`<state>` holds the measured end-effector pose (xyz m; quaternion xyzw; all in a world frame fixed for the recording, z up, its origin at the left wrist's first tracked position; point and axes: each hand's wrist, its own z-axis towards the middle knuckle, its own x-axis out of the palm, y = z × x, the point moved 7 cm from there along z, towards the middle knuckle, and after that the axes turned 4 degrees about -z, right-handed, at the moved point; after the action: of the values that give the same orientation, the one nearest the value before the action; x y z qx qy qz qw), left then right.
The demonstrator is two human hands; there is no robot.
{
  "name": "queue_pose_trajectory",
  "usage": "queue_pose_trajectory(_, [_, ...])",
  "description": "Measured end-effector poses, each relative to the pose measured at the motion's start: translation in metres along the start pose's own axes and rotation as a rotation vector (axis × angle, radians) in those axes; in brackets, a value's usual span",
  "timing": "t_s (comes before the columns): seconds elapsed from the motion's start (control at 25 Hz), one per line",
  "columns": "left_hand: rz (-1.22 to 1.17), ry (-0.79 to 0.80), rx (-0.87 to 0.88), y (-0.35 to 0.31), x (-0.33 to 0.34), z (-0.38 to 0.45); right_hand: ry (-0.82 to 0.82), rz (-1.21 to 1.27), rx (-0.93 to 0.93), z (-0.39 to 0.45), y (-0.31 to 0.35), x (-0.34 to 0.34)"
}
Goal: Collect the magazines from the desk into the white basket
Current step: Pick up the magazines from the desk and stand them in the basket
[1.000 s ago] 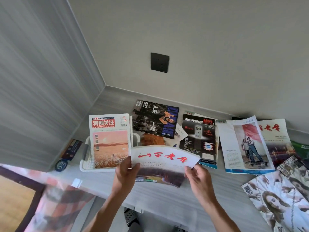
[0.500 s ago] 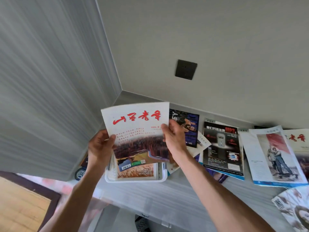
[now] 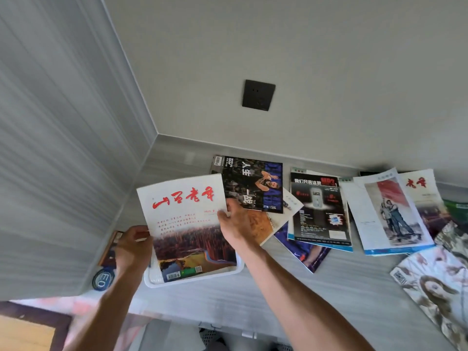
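A white magazine with red brush lettering and a forest photo [image 3: 187, 224] rests in the white basket [image 3: 197, 279] at the desk's left end, covering most of it. My left hand [image 3: 133, 247] grips its left edge. My right hand [image 3: 234, 224] holds its right edge with thumb on the cover. Several more magazines lie on the desk to the right: a dark basketball one [image 3: 255, 186], a black MP3 advert one [image 3: 320, 206], a white one with two standing figures [image 3: 390, 211], and a floral portrait one [image 3: 438, 287].
The basket sits in the corner, with a grey panelled wall close on its left. A dark wall socket [image 3: 258, 95] is above the desk. A small card [image 3: 111, 247] and a round blue badge [image 3: 102, 279] lie left of the basket. The desk's front edge runs below.
I lifted the red-lettered magazine from the desk's front, carried it left over the basket, and lowered it in on top of the orange-cover magazine. Both hands stayed on it.
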<state>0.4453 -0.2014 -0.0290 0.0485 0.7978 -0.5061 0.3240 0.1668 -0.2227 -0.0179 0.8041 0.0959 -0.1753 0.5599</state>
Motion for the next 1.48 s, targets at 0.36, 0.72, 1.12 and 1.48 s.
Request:
queue_pose_trajectory(0.36, [0.02, 0.21, 0.42, -0.065, 0.117, -0.145, -0.295, -0.062, 0.403, -0.042, -0.157, -0.164])
queue_pose_trajectory(0.72, [0.01, 0.175, 0.422, -0.066, 0.217, -0.243, -0.301, -0.504, 0.635, -0.013, -0.272, -0.316])
queue_pose_trajectory(1.12, [-0.044, 0.121, 0.35, -0.073, 0.229, -0.274, -0.495, -0.695, 0.252, -0.022, -0.245, -0.367])
queue_pose_trajectory(1.48, [-0.505, 0.712, -0.037, -0.147, 0.273, -0.268, -0.386, -0.625, -0.724, -0.143, -0.087, -0.275])
